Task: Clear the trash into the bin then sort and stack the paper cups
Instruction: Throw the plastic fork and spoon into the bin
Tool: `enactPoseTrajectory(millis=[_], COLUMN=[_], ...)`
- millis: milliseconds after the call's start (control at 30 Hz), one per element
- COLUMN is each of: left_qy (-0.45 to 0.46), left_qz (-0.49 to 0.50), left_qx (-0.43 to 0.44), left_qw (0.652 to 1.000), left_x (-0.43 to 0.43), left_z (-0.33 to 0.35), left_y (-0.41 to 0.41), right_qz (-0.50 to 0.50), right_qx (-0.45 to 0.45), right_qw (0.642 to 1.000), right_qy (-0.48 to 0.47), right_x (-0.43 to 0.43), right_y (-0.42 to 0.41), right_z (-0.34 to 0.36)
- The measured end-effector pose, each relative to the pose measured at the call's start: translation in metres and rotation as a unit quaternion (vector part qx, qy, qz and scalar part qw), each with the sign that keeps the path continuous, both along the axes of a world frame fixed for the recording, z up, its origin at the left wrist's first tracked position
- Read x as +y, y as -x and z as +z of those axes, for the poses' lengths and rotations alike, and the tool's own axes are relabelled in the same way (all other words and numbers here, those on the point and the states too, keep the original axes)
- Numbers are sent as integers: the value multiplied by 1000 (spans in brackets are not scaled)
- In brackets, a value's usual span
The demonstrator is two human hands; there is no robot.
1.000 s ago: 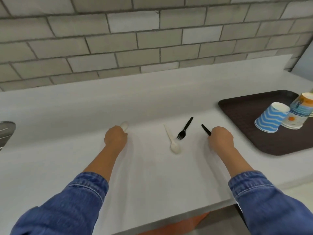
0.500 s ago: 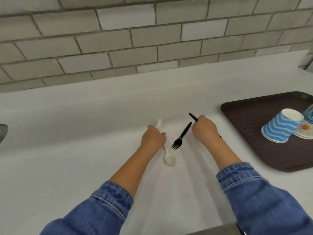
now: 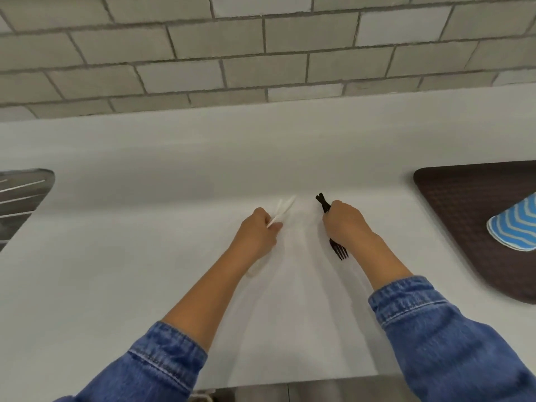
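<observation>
Head view, centre frame: left hand (image 3: 258, 235) closed on white plastic cutlery (image 3: 282, 211); right hand (image 3: 345, 221) closed on black plastic cutlery (image 3: 338, 250) (fork tines showing). Binning pending; blue-striped paper cup (image 3: 513, 227) lies unsorted on brown tray (image 3: 452, 192), right edge.

No readable text, labels, brands, numbers or signs anywhere in view

My right hand (image 3: 345, 224) hides the black cutlery's (image 3: 338, 250) middle; the striped cup (image 3: 513, 229) is cut off at the frame's right edge.
</observation>
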State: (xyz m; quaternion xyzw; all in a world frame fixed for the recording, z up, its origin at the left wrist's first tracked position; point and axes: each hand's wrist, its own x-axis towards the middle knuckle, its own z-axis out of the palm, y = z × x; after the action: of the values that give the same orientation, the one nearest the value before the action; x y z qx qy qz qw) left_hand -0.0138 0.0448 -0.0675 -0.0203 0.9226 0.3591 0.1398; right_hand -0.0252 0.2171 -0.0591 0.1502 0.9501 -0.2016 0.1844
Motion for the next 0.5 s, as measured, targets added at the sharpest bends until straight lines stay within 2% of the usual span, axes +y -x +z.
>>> enactPoseTrajectory(millis=[200,333,500], left_qy=[-163,-220,-229], left_qz=[84,101,100], left_qx=[-6,-41,-1], left_qw=[983,969,968], left_x=[-82,-137,-209], left_z=[16,22,8], left_y=[-62,-119,-187], right_qz=[40,41,34], right_qx=[141,201,196], right_qw=[982,933,870], right_qy=[117,296,450], right_x=[-73,-144,-232], right_y=[-44,-89,-160], right_z=[2,13,11])
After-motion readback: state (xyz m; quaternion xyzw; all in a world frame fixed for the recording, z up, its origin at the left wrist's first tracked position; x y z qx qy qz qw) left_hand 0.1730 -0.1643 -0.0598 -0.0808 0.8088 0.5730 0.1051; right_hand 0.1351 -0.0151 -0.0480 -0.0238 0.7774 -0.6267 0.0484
